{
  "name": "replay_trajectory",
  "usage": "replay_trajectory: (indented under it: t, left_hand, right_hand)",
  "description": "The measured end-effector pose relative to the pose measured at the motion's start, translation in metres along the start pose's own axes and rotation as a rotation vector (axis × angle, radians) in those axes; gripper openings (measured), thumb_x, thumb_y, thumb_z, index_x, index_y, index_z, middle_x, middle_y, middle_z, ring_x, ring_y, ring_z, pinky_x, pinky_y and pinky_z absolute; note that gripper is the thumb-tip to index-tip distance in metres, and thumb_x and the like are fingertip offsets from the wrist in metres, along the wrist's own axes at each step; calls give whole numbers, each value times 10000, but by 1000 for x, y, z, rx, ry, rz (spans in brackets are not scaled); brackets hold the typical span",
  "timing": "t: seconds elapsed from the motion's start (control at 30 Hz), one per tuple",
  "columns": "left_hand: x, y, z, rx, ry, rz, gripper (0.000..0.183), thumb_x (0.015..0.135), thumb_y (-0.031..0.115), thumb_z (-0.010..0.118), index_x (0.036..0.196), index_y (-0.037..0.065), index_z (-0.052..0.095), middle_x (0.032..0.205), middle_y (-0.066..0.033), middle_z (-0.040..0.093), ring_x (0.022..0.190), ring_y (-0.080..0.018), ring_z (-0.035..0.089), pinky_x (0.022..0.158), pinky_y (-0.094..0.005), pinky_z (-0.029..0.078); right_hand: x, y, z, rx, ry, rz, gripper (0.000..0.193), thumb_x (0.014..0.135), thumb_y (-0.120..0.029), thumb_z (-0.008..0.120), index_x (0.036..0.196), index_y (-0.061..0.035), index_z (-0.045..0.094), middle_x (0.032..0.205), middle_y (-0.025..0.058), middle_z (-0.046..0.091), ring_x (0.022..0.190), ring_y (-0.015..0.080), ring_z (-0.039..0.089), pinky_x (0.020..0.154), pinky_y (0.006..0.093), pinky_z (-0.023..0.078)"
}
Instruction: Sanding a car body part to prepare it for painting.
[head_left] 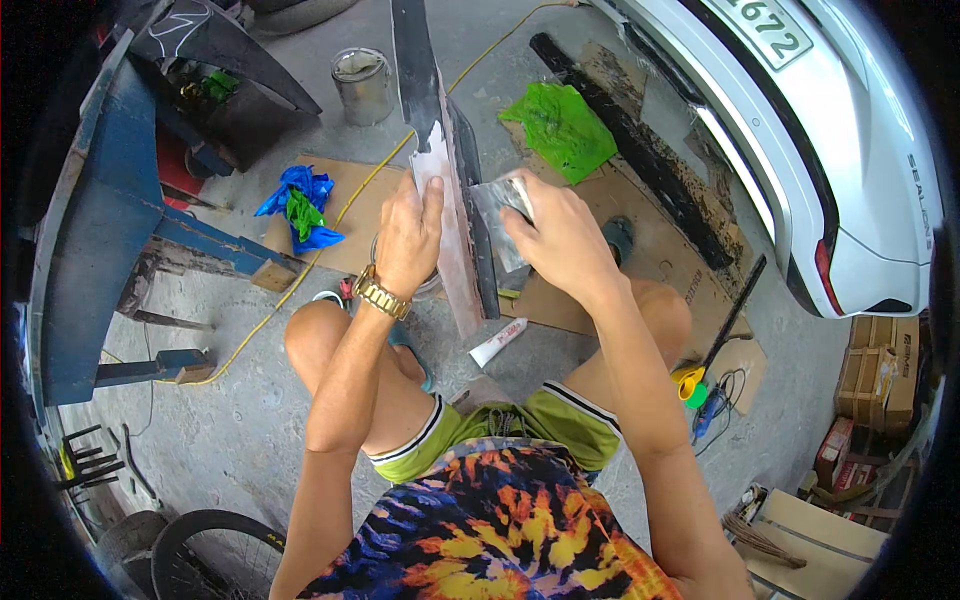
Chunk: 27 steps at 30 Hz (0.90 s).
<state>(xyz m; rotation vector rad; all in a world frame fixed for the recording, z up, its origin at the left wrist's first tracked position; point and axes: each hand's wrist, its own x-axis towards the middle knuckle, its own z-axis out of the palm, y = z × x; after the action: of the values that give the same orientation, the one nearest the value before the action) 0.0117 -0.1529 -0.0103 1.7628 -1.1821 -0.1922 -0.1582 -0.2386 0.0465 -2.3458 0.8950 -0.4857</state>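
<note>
The long panel (455,255), dark above and pale with patchy coating below, stands between the person's knees, reaching toward the top of the view. The left hand (405,240) has its fingers clamped on the panel's left edge, thumb along the pale face; the right hand (562,238) has its fingers closed on a thin grey sheet (497,215), just beside the panel's right side. Whether sheet and panel touch, I cannot tell. To work this well, the left grip should probably stay firm, keeping the panel from twisting, while the sheet meets the face at a low, even angle with light, steady pressure. Counted, there is one panel, one grey sheet, one white tube (498,343) on the floor, one metal can (363,90), one crumpled blue plastic (322,239), two green plastic pieces (562,130), one yellow cord (250,338) and one white car (875,170).
</note>
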Motion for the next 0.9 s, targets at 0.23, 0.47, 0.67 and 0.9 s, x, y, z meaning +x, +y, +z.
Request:
replay_trajectory:
  t: [0.23, 0.47, 0.67, 0.9]
  left_hand:
    - [-3, -4, -2, -12, -28, -14, 394, 1012, 317, 468, 1099, -54, 566, 886, -311, 627, 865, -506, 583, 767, -538, 443]
    - [-2, -1, -2, -50, -62, -80, 402, 1007, 328, 481, 1057, -59, 573, 865, -309, 627, 850, -491, 590, 747, -516, 451]
    - [0, -3, -1, -70, -54, -25, 392, 1007, 309, 482, 1078, -67, 568, 881, -323, 622, 874, -493, 590, 755, -527, 446]
    - [1, -3, 4, -9, -36, -7, 405, 1006, 302, 481, 1103, -84, 556, 894, -339, 612, 872, -505, 581, 756, -530, 448]
  right_hand:
    - [10, 3, -3, 37, -109, 17, 231, 854, -114, 602, 1054, 1, 612, 870, 246, 642, 854, 430, 612, 765, 451, 476]
    - [-8, 11, -3, 12, -194, -10, 272, 845, -110, 600, 1104, -27, 620, 866, 232, 647, 842, 418, 626, 753, 453, 486]
    - [-40, 1, -2, -112, -309, -14, 306, 831, -134, 597, 1128, -71, 630, 878, 228, 654, 845, 412, 635, 747, 481, 490]
    - [-8, 0, -19, -106, -23, -100, 235, 838, -113, 576, 1048, -12, 606, 900, 228, 649, 887, 423, 615, 779, 490, 473]
